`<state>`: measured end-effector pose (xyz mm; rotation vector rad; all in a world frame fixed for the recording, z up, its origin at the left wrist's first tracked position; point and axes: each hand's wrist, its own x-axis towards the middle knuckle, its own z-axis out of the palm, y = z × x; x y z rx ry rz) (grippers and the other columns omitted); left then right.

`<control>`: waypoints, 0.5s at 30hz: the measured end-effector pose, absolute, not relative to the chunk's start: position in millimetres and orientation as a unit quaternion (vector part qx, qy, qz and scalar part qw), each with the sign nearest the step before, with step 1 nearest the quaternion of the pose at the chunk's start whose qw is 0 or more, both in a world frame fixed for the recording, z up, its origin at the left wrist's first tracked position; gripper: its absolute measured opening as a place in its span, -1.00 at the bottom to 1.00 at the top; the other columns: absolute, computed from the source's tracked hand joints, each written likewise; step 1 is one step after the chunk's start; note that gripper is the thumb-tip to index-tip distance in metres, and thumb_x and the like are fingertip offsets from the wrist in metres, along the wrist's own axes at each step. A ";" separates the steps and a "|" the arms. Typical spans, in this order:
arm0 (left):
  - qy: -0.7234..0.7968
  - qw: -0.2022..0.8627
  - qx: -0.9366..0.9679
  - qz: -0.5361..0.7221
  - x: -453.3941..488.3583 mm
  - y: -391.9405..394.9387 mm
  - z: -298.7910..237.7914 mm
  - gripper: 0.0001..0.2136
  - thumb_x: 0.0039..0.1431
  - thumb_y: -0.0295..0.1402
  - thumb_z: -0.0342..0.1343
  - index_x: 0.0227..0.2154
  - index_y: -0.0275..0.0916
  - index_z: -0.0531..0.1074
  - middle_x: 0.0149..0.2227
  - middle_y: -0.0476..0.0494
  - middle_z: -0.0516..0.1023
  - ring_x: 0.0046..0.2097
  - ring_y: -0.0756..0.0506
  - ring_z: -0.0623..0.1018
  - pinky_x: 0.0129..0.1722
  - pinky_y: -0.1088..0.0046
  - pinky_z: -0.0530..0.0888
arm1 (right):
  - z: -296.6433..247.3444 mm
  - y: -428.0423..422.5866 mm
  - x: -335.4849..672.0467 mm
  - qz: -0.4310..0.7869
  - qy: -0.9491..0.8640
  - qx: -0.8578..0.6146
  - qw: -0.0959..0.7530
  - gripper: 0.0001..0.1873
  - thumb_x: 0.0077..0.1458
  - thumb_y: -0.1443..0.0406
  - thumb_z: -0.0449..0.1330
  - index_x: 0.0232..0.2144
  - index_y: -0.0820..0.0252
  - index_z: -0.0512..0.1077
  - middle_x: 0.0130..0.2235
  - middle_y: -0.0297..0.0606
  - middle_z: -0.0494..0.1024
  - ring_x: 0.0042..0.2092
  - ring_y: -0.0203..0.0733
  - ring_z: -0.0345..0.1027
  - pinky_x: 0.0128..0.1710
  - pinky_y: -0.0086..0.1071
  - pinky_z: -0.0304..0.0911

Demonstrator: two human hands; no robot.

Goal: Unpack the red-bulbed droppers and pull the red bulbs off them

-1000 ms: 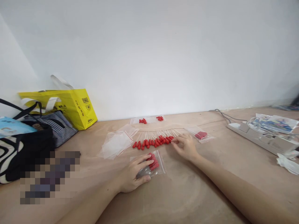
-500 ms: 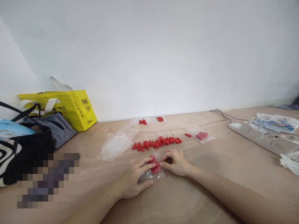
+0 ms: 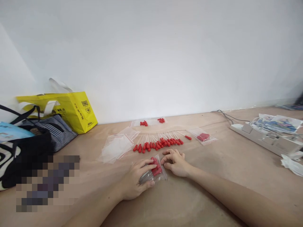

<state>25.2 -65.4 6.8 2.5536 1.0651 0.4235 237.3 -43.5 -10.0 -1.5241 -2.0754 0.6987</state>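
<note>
A clear zip bag (image 3: 159,177) with several red-tipped sticks (image 3: 156,167) inside lies on the table in front of me. My left hand (image 3: 139,178) holds it from the left, fingers over its top and thumb along the near side. At its right edge, my right hand (image 3: 175,162) has bent fingers, with the thumb and index fingertips close together at the plastic. Just beyond lies a fanned row of loose red-tipped sticks (image 3: 158,145) with thin pale shafts.
Flat clear bags (image 3: 117,146) overlap left of the row. A filled bag (image 3: 202,136) lies to its right; more red-tipped pieces (image 3: 143,123) sit near the wall. A yellow bag (image 3: 81,110) and striped bag (image 3: 60,132) stand left, a power strip (image 3: 265,140) right.
My right hand's fingers have shifted slightly up along the bag's right edge, and the gap between thumb and index finger looks smaller. My left hand stays on the bag.
</note>
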 end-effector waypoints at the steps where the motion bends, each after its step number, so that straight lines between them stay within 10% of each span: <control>1: 0.380 0.165 0.895 0.162 27.5 -63.9 9.6 -0.64 0.10 -0.17 -0.05 -0.05 -0.14 0.29 -0.01 -0.16 0.32 0.01 -0.16 0.31 0.01 0.22 0.25 | -10.3 -44.4 238.7 0.254 -0.759 -0.550 0.238 -0.76 -0.17 0.41 0.08 -0.45 -0.01 0.46 -0.11 -0.37 0.35 -0.03 -0.12 0.08 -0.11 -0.18 -0.14; 15: 0.500 0.288 0.803 0.149 77.3 -19.1 12.9 -0.61 -0.15 -0.34 0.16 -0.17 -0.28 0.31 -0.36 -0.07 0.43 -0.32 -0.09 0.45 -0.34 0.41 0.37 | -24.1 -35.0 253.8 0.197 -0.735 -0.563 0.323 -0.74 -0.20 0.49 0.02 -0.46 0.13 0.41 -0.35 -0.32 0.45 -0.23 -0.19 0.22 -0.21 -0.30 0.01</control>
